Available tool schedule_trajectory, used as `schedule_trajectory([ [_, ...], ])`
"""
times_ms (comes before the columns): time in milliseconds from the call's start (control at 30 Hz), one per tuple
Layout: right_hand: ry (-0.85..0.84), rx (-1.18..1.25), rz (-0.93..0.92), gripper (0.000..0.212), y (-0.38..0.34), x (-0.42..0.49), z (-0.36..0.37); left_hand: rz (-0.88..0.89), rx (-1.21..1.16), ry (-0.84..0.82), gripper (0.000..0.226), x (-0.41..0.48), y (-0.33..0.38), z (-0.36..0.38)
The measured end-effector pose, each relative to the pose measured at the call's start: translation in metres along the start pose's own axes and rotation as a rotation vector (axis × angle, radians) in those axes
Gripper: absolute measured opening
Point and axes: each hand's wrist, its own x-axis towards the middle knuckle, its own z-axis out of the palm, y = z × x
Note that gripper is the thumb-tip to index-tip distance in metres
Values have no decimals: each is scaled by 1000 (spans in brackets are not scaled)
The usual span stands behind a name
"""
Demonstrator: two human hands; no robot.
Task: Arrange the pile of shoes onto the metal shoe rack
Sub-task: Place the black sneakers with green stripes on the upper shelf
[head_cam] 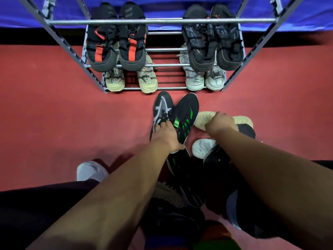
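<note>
Left hand [166,132] curls onto the laces of the black-and-white mesh trainer [162,107], lying just before the grey metal shoe rack [162,21]; right hand [220,121] grips a cream-soled shoe [202,120] (sole up) just beside.

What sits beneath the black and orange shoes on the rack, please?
A beige pair stands on the lower tier, under the black and orange shoes. Only their toes show; the rest is covered from above.
</note>
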Motion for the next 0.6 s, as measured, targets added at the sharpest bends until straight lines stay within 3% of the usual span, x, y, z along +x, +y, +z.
schedule_trajectory([
  [67, 76, -109, 238, 64, 22, 5, 9, 7, 93, 66, 127, -4, 6, 13],
  [133, -42, -11, 370, 87, 65, 87, 67, 0, 108, 102, 122, -1, 6, 21],
  [200, -262, 22, 232, 120, 107, 180, 139, 2, 108, 96, 118, -2, 6, 19],
  [267, -291, 72, 190, 124, 104, 176, 142, 17, 107, 79, 118, -2, 5, 14],
  [333, -204, 137, 369, 113, 68, 65, 69, 37, 89, 59, 117, -1, 3, 10],
  [400, -83, 146, 435, 100, 47, 14, 33, 35, 69, 45, 114, 1, -1, 9],
  [500, 71, 348, 240, 111, 44, -1, 19, 40, 74, 54, 118, 1, -2, 9],
  [600, 158, 224, -130, 111, 31, 1, 7, 33, 100, 22, 137, -2, 1, 9],
])
